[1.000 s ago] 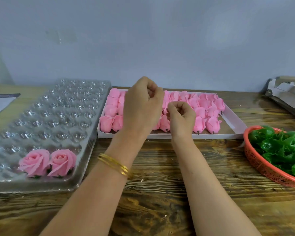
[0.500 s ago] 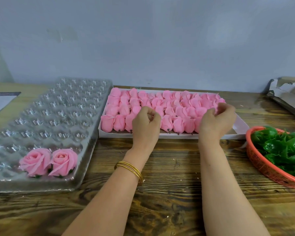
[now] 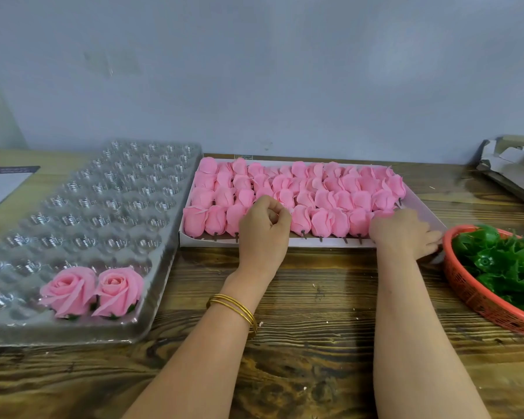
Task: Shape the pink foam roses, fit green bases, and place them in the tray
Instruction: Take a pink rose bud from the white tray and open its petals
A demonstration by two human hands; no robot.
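Several pink foam rose buds (image 3: 324, 193) lie in rows in a flat white box (image 3: 427, 220) at the middle back. My left hand (image 3: 265, 234) sits as a fist over the box's front row, and nothing shows inside its curled fingers. My right hand (image 3: 403, 234) lies at the box's front right corner, with its fingers stretched right along the rim. Two shaped pink roses (image 3: 93, 290) with green bases stand in the near cups of the clear plastic tray (image 3: 109, 204) on the left. Green bases (image 3: 508, 261) fill a red basket (image 3: 478, 300) at the right.
Everything stands on a dark wooden table (image 3: 315, 297) against a grey wall. A printed sheet (image 3: 0, 186) lies at the far left. Torn cardboard packaging (image 3: 515, 167) sits at the back right. The basket nearly touches the box's right corner.
Both hands dropped from mid-air above the box down to its front edge. My right hand then slid right to the box's corner by the basket. My left hand stayed curled.
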